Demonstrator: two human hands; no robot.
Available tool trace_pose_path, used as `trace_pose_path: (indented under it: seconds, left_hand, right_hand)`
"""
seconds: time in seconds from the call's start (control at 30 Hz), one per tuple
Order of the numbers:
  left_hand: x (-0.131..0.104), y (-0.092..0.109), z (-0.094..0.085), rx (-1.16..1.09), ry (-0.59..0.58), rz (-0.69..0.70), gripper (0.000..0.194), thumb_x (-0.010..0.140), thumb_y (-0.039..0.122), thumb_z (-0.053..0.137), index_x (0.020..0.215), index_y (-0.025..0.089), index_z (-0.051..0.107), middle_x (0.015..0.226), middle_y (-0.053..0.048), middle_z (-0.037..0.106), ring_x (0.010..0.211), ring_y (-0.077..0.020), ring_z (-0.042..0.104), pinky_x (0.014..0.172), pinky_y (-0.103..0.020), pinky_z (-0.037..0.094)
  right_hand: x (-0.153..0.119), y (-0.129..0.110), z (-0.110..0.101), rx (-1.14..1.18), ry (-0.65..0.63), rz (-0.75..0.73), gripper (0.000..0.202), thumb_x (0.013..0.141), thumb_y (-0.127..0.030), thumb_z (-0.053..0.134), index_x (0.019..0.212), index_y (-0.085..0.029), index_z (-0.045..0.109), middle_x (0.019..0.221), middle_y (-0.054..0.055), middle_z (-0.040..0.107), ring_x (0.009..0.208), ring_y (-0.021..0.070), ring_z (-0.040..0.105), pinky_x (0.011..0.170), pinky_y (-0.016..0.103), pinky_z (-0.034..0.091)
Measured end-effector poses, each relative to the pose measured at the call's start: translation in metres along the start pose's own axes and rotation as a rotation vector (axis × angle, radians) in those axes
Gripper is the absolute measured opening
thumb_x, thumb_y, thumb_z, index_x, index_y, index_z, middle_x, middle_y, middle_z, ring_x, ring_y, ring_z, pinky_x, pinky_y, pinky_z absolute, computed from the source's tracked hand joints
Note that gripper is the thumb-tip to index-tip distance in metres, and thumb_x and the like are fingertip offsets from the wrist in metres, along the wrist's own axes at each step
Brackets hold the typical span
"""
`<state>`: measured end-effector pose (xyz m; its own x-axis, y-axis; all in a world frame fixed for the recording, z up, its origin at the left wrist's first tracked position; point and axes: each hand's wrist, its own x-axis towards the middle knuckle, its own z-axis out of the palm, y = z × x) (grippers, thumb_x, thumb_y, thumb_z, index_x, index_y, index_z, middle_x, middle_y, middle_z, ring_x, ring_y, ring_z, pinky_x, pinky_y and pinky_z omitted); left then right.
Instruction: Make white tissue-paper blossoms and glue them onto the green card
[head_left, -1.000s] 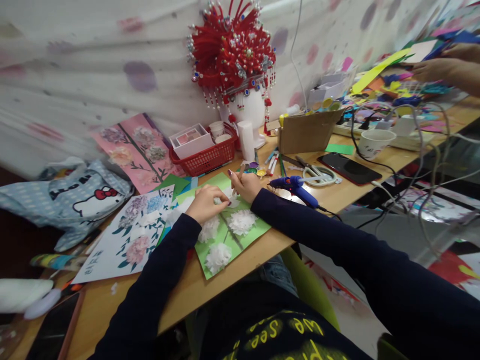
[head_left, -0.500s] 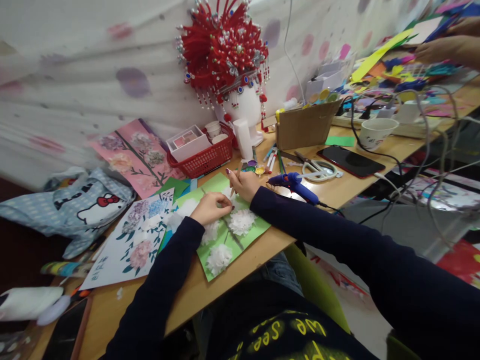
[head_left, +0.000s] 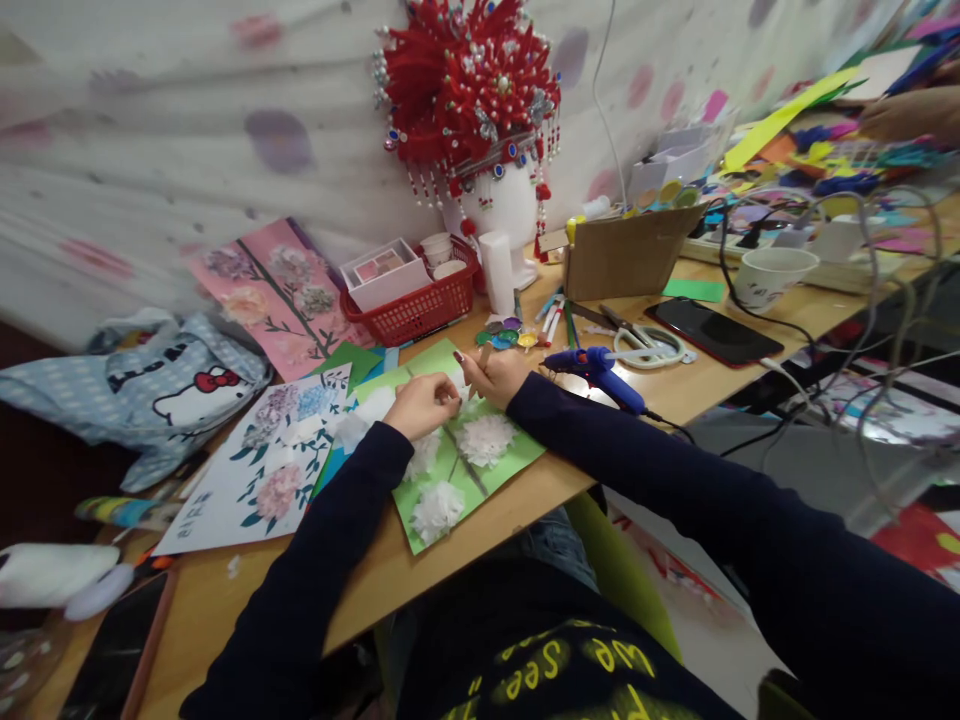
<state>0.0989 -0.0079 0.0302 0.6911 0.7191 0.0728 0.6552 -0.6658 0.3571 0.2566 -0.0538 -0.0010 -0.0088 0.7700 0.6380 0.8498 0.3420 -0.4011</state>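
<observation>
On the table before me lies a green card [head_left: 480, 490] with white ruffled paper flowers [head_left: 486, 440] and a dark painted stem [head_left: 469, 472]. My left hand [head_left: 424, 405] is over the card's upper part, thumb and fingertips pinched together; what they pinch is too small to make out. Close beside it, my right hand [head_left: 501, 378] grips a thin brownish stick [head_left: 484, 356] between thumb and fingers. Some white paper shows between the two hands, mostly covered. Loose white paper [head_left: 373, 408] lies by the left wrist.
A blue glue gun [head_left: 600, 375] lies right of my right hand, near scissors [head_left: 656, 345] and a phone [head_left: 712, 328]. Behind are a red basket [head_left: 420, 312] and a head stand with a red headdress [head_left: 480, 90]. Another person's hand [head_left: 911, 115] is far right.
My view has shifted slightly, so most things sit a little further right. Both hands stay close together over the card; the stick in my right hand has tilted slightly.
</observation>
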Motion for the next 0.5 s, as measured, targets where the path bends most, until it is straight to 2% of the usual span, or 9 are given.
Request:
trace_pose_path:
  seconds: [0.1, 0.17, 0.27, 0.37, 0.5]
  left_hand:
    - [-0.001, -0.009, -0.013, 0.061, 0.011, 0.039, 0.025, 0.069, 0.028, 0.055, 0.09, 0.015, 0.06, 0.087, -0.007, 0.064, 0.085, -0.0215, 0.06, 0.078, -0.033, 0.046]
    - [-0.001, -0.017, -0.019, 0.128, 0.004, 0.043, 0.039, 0.069, 0.032, 0.057, 0.103, 0.012, 0.058, 0.105, -0.013, 0.062, 0.101, -0.0264, 0.057, 0.088, -0.036, 0.044]
    - [-0.001, -0.029, -0.021, 0.2, -0.113, 0.026, 0.054, 0.074, 0.037, 0.056, 0.12, 0.009, 0.05, 0.131, -0.019, 0.048, 0.124, -0.0311, 0.043, 0.103, -0.04, 0.032]
    - [-0.002, -0.034, -0.016, 0.194, -0.245, -0.029, 0.058, 0.076, 0.039, 0.057, 0.127, 0.014, 0.046, 0.142, -0.018, 0.037, 0.131, -0.0337, 0.033, 0.107, -0.048, 0.023]
    - [-0.002, -0.037, -0.012, 0.166, -0.316, -0.081, 0.061, 0.076, 0.043, 0.057, 0.131, 0.021, 0.043, 0.146, -0.014, 0.031, 0.133, -0.0348, 0.028, 0.105, -0.057, 0.017]
  right_hand:
    - [-0.001, 0.002, 0.002, 0.016, -0.026, 0.015, 0.054, 0.094, -0.041, 0.028, 0.062, -0.015, 0.062, 0.051, 0.003, 0.06, 0.047, 0.0083, 0.054, 0.05, 0.019, 0.035]
    - [-0.001, 0.003, 0.003, 0.035, -0.038, 0.021, 0.054, 0.094, -0.042, 0.028, 0.062, -0.015, 0.062, 0.05, 0.003, 0.06, 0.046, 0.0085, 0.053, 0.049, 0.019, 0.035]
    - [-0.002, 0.004, 0.005, 0.055, -0.069, 0.05, 0.053, 0.093, -0.045, 0.029, 0.062, -0.016, 0.061, 0.048, 0.002, 0.059, 0.045, 0.0092, 0.054, 0.048, 0.02, 0.036]
    - [-0.002, 0.004, 0.006, 0.075, -0.092, 0.09, 0.052, 0.092, -0.046, 0.029, 0.064, -0.016, 0.062, 0.047, 0.002, 0.058, 0.046, 0.0099, 0.055, 0.048, 0.02, 0.037]
    - [-0.002, 0.002, 0.007, 0.06, -0.117, 0.092, 0.053, 0.093, -0.047, 0.027, 0.067, -0.016, 0.062, 0.046, 0.002, 0.057, 0.045, 0.0106, 0.054, 0.049, 0.021, 0.038]
